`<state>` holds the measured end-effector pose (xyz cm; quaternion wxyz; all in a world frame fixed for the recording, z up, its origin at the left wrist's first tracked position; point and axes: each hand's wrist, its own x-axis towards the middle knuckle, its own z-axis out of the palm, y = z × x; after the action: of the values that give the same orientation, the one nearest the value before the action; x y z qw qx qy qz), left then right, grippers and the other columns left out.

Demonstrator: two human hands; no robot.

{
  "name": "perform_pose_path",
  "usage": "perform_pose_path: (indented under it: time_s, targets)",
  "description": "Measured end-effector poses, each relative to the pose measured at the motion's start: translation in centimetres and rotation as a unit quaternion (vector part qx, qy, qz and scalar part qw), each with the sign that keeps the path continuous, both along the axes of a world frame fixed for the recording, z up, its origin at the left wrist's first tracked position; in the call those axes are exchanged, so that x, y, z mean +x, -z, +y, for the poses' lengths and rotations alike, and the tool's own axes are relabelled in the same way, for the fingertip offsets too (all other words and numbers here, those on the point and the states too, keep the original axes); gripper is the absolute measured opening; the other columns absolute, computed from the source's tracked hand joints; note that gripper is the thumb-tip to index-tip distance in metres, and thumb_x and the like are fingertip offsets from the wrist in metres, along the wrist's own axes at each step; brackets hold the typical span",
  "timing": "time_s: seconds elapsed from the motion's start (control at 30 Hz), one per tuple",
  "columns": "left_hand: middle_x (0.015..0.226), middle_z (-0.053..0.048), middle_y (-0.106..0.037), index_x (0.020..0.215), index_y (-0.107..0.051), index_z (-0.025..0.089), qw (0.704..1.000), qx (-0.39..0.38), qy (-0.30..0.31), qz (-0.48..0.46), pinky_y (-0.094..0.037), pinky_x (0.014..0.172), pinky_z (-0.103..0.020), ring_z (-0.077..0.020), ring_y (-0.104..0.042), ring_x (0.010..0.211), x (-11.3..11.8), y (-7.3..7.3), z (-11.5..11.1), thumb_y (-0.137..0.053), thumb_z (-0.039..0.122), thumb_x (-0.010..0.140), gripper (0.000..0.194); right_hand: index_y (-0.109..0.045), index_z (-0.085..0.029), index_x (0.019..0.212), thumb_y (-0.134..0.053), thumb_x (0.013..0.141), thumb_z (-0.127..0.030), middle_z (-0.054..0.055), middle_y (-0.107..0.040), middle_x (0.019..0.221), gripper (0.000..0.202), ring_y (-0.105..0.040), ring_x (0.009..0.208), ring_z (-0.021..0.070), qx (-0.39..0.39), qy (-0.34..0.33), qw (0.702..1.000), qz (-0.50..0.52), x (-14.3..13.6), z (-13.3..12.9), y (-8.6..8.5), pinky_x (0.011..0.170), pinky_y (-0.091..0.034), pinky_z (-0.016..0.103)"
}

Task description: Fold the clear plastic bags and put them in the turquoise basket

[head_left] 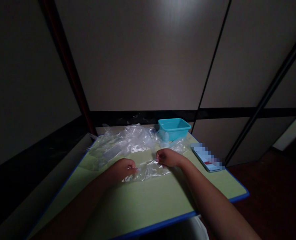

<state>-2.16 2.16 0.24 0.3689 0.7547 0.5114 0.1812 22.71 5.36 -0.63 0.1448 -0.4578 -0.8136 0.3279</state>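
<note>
Stretched between my two hands is a clear plastic bag (148,171), crinkled and shiny, just over the table top. My left hand (124,168) pinches its left end with thumb and fingers closed. At the bag's right upper end, my right hand (169,157) is closed on the plastic too, its fingers curled inward. Beyond the left hand lies a loose heap of clear plastic bags (135,138). More clear plastic (179,145) lies behind the right hand, in front of a turquoise basket (175,133).
The light green table (138,206) has a blue edge. A phone (207,158) with a lit, partly pixelated screen lies at the right. Panelled doors (143,60) stand close behind the table. Below the front edge shows part of a white bin-like container (196,228).
</note>
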Motion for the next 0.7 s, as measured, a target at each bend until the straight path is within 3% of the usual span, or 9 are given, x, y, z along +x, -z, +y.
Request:
perform_pose_path:
  time_s: [0.17, 0.43, 0.7]
  targets:
    - [0.055, 0.001, -0.056, 0.060, -0.049, 0.018, 0.998, -0.064, 0.008, -0.005, -0.029, 0.037, -0.020, -0.0090, -0.042, 0.036, 0.10, 0.00, -0.64, -0.048, 0.050, 0.068, 0.033, -0.062, -0.014, 0.073, -0.056, 0.071, -0.012, 0.001, -0.065, 0.071, 0.006, -0.055, 0.064, 0.0106, 0.077, -0.019, 0.997, -0.001, 0.19, 0.39, 0.25, 0.058, -0.037, 0.019]
    - [0.054, 0.000, -0.062, 0.065, -0.044, 0.020, 0.994, -0.112, 0.004, -0.020, -0.024, 0.034, -0.020, -0.0082, -0.037, 0.031, -0.12, 0.84, -0.30, -0.045, 0.051, 0.068, 0.031, -0.061, -0.014, 0.071, -0.056, 0.070, -0.012, 0.002, -0.065, 0.072, 0.005, -0.054, 0.065, 0.0109, 0.063, -0.017, 0.998, -0.010, 0.31, 0.74, 0.81, 0.058, -0.036, 0.019]
    - [0.049, 0.001, -0.061, 0.062, -0.043, 0.020, 0.992, -0.123, 0.011, -0.034, -0.023, 0.033, -0.020, -0.0086, -0.035, 0.030, -0.03, 0.37, -0.59, -0.048, 0.046, 0.070, 0.028, -0.059, -0.014, 0.072, -0.059, 0.071, -0.015, -0.001, -0.060, 0.067, 0.001, -0.049, 0.062, 0.0095, 0.071, -0.020, 0.997, -0.017, 0.28, 0.53, 0.80, 0.056, -0.033, 0.019]
